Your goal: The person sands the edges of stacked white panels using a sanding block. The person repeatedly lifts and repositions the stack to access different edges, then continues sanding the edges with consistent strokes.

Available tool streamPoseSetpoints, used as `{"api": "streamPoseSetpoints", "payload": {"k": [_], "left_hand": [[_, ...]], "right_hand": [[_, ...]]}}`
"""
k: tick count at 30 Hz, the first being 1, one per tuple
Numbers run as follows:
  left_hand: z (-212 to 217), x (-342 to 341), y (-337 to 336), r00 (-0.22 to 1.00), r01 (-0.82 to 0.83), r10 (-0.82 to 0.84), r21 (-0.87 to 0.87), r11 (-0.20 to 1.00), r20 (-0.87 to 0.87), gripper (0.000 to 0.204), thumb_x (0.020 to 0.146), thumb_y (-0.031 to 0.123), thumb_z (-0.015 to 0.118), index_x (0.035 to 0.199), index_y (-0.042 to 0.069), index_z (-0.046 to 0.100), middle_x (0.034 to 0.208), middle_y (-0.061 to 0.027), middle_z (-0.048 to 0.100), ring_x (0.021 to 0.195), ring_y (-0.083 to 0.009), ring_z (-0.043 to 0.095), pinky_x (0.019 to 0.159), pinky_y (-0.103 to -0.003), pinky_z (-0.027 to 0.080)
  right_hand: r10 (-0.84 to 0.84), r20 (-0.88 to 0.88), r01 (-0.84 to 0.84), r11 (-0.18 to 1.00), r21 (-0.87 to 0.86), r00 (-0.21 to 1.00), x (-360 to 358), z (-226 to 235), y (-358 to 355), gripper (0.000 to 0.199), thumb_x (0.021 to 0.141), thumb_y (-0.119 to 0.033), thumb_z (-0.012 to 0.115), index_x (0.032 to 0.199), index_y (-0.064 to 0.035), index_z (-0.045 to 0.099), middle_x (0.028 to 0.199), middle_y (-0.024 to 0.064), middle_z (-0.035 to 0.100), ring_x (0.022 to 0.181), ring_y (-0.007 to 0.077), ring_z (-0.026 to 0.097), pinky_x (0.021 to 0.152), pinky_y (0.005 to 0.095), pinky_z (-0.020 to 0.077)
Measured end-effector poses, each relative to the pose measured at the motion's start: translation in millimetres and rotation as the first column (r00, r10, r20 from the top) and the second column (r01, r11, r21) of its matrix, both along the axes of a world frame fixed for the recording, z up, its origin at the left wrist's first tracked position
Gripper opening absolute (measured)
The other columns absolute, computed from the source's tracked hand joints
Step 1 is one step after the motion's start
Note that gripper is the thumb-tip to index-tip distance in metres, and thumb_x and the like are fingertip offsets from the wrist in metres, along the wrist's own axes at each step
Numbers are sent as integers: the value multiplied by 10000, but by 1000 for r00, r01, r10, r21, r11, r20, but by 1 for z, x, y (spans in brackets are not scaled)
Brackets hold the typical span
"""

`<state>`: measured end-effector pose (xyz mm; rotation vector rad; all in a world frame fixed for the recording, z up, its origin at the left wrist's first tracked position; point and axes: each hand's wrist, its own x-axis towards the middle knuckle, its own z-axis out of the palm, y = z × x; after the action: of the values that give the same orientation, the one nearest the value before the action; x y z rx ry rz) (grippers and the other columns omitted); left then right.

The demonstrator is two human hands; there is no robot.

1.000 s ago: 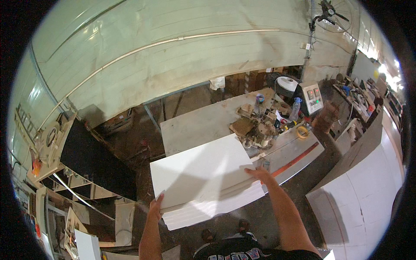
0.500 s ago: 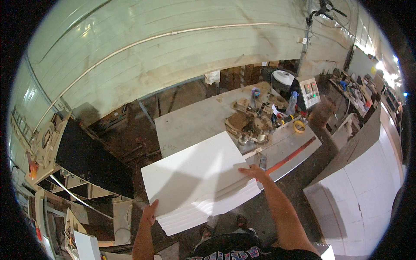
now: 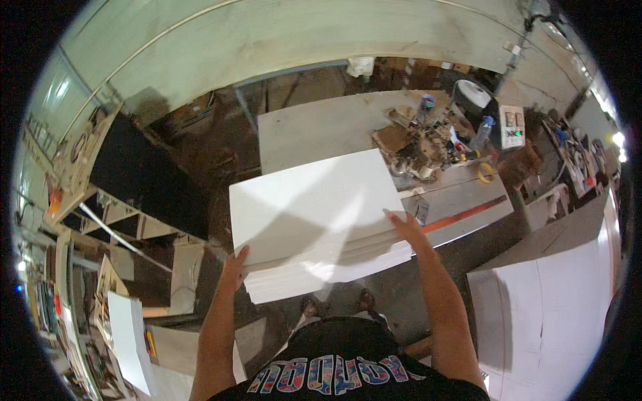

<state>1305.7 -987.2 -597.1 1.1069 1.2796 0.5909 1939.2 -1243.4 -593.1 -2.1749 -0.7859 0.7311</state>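
A wide white board (image 3: 314, 200) lies in front of me, over several more white boards (image 3: 328, 276) whose layered edges show along the near side. Its left edge is gripped by my left hand (image 3: 233, 266), thumb on top and fingers mostly hidden beneath. At the right edge my right hand (image 3: 406, 228) grips the same board, its thumb resting on the upper face. Whether the hands hold only the top board or several together, I cannot tell. The stack covers the near left part of a grey worktable (image 3: 311, 120).
On the worktable's right stand a machine (image 3: 421, 144), a clear bottle (image 3: 483, 132), a yellow tape roll (image 3: 486, 174) and a control box (image 3: 512, 127). More large white panels (image 3: 542, 307) stand at right. A dark-topped wooden frame (image 3: 144, 180) and a narrow white stack (image 3: 130, 341) are at left.
The view has tilted downward, so the bench and boards sit higher and more of my shirt shows. Both hands keep their hold at the board's two sides.
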Motion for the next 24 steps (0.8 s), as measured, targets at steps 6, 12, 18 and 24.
{"api": "streamPoseSetpoints", "payload": {"k": [6,12,18,24], "left_hand": [[5,-8,-77,987,134,-116,174,976,-109,849,996,442,1008,1583,-55,649,1479,-214,762,1367,-359,737,1123,-513,632],[15,-17,-133,855,315,-157,254,915,-494,1044,893,430,1070,1670,0,522,1536,-284,717,1428,-411,719,1180,-549,601],[27,-11,-127,850,311,-157,237,920,-503,996,923,425,1037,1662,-23,540,1495,-310,767,1387,-476,761,1157,-566,620],[47,2,-133,793,241,-103,153,958,-600,880,927,382,1026,1610,-19,640,1428,-289,821,1343,-439,803,1126,-535,637]], "right_hand": [[146,-270,-112,984,138,952,-10,14,-35,930,1003,-439,983,1661,68,565,1523,258,770,1416,377,733,1210,511,575],[364,124,-375,924,74,923,-17,15,-95,1074,880,-314,1065,1727,3,486,1587,292,726,1515,467,677,1257,560,547],[304,119,-290,949,-121,945,-19,11,-108,936,916,-298,1023,1672,-15,551,1429,317,795,1367,511,769,1142,580,613],[312,102,-303,948,-97,944,-13,17,-106,685,973,-235,960,1547,-9,661,1324,262,846,1238,435,831,1060,527,643]]}}
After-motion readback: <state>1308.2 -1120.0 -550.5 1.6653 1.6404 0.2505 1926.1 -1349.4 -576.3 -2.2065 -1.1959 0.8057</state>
